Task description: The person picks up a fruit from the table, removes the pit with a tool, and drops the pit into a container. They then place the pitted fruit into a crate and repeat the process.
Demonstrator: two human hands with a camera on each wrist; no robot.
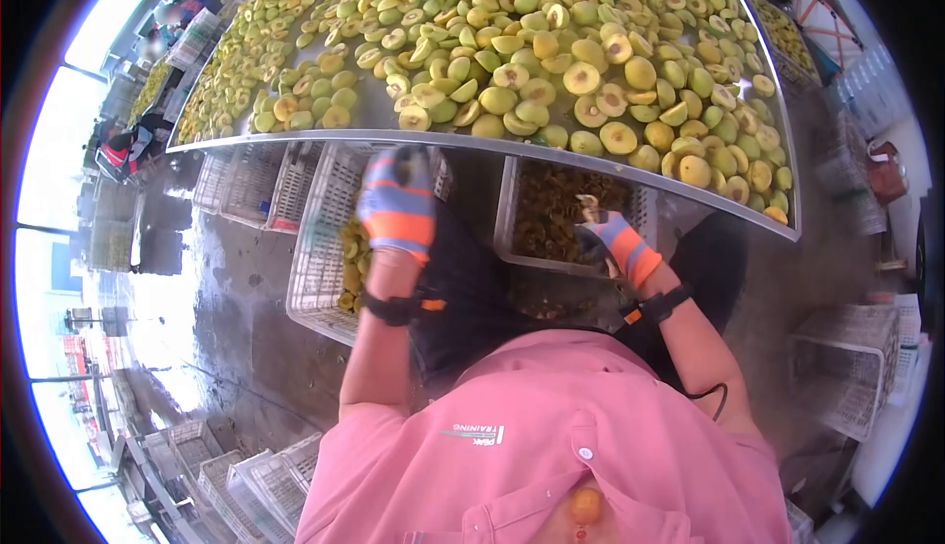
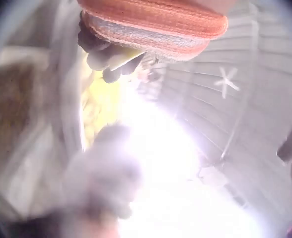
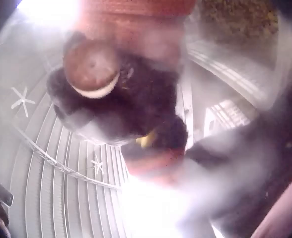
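Note:
My left hand (image 1: 397, 204), in an orange and grey-blue glove with dark fingers, is at the near edge of the metal table (image 1: 472, 142). In the left wrist view its curled fingers hold a yellow-green fruit half (image 2: 127, 58), mostly hidden by the glove. My right hand (image 1: 620, 244), gloved alike, is lower and to the right, over the crate of brown scraps (image 1: 561, 214). It grips a round brown piece with a pale rim (image 3: 92, 67), whose kind I cannot tell. Many halved yellow-green fruits (image 1: 581, 78) cover the table, some cut face up.
A white crate (image 1: 320, 268) with yellow fruit pieces stands below my left forearm. More crates are under the table at left, at lower left (image 1: 266, 490) and at right (image 1: 842, 372). The floor (image 1: 236, 318) looks wet. Other people are at far left.

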